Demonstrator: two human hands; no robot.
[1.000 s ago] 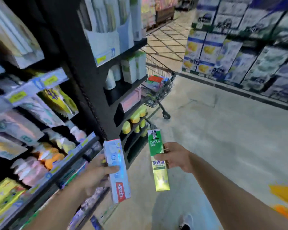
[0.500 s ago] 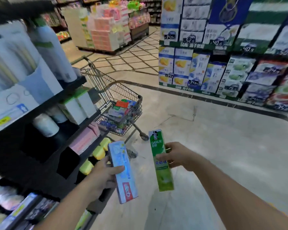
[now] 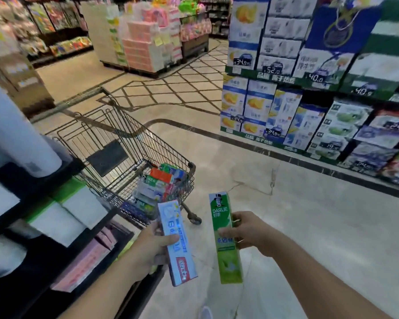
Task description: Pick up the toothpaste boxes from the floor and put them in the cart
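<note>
The stacked display of blue, white and green cartons with price tags [image 3: 309, 93] fills the right side of the aisle, standing on the pale polished floor [image 3: 309, 215] along a dark inlaid border. On my left runs a black shelving unit [image 3: 21, 261] holding white, green-topped boxes and pink packs. Ahead of me, just beside the shelving's outer edge, stands the grey wire shopping cart [image 3: 129, 157]; a heap of toothpaste boxes in green, red and white [image 3: 159, 183] lies in its near right corner, against the wire wall. My left hand [image 3: 152, 247] grips a long pale-blue and white toothpaste box with a red patch at its lower end [image 3: 177, 242], thumb laid across its face, fingers curled behind it. My right hand [image 3: 247, 231] pinches a long green toothpaste box marked DARLIE [image 3: 225, 238] around its middle, thumb on the front, fingers wrapped over the far edge. Both boxes stand nearly upright, side by side but apart, above the floor and short of the cart's near corner.
</note>
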